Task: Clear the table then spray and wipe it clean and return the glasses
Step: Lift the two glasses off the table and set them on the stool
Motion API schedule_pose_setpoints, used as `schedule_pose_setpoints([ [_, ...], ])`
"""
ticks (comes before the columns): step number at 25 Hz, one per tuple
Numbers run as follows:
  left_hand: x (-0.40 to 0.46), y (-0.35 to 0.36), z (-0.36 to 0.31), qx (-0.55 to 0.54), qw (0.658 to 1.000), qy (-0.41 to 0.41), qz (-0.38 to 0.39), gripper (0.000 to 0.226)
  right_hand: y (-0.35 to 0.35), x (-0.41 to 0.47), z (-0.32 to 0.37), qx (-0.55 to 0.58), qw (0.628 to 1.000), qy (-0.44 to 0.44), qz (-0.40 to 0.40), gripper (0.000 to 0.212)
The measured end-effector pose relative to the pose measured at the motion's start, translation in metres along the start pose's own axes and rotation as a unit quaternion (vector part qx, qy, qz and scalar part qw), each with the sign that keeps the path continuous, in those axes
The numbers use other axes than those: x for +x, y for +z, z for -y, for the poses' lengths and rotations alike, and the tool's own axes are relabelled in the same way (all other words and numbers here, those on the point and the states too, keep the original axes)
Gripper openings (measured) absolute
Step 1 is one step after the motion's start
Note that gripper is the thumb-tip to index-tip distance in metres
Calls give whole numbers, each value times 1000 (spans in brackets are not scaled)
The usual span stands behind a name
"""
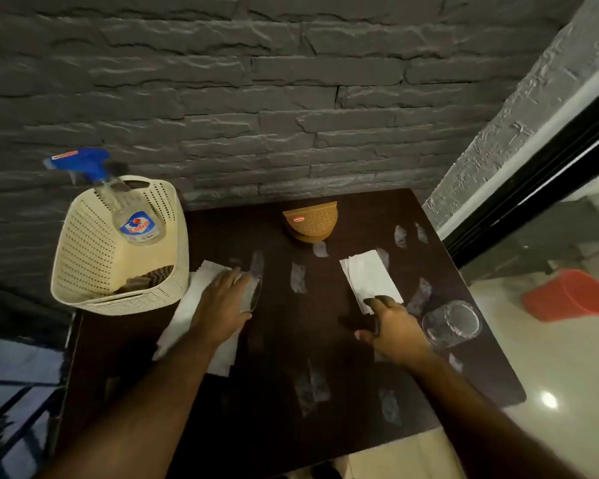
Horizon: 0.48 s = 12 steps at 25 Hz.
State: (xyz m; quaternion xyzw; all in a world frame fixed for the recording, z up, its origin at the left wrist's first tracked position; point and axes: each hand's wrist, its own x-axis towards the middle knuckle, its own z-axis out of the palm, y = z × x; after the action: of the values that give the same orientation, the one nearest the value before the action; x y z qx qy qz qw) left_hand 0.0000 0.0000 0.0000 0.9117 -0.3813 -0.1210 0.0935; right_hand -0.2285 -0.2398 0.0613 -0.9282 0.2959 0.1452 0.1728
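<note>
A dark table [284,340] carries several pale smears. My left hand [222,305] grips a clear glass [254,292] above a white paper napkin [184,319] on the table's left side. My right hand [393,328] has its fingertips on the near end of a second white napkin [369,278], with the thumb held apart. A second clear glass [452,323] stands just right of that hand, close to the table's right edge. A blue-topped spray bottle [132,216] leans inside a cream perforated basket [83,257] at the table's left corner, with a dark striped cloth [149,278] at its bottom.
A small brown woven holder [310,221] sits at the back of the table against the grey stone wall [291,98]. An orange bucket [567,295] lies on the pale floor to the right, below a dark-framed glass pane [533,188].
</note>
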Motion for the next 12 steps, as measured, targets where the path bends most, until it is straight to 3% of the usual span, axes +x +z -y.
schedule_pose_setpoints([
  [5, 30, 13, 15, 129, 991, 14, 40, 97, 9, -2, -27, -16, 999, 40, -4, 74],
  [12, 36, 27, 18, 131, 991, 12, -1, 88, 9, -4, -53, -31, 999, 25, -26, 67],
])
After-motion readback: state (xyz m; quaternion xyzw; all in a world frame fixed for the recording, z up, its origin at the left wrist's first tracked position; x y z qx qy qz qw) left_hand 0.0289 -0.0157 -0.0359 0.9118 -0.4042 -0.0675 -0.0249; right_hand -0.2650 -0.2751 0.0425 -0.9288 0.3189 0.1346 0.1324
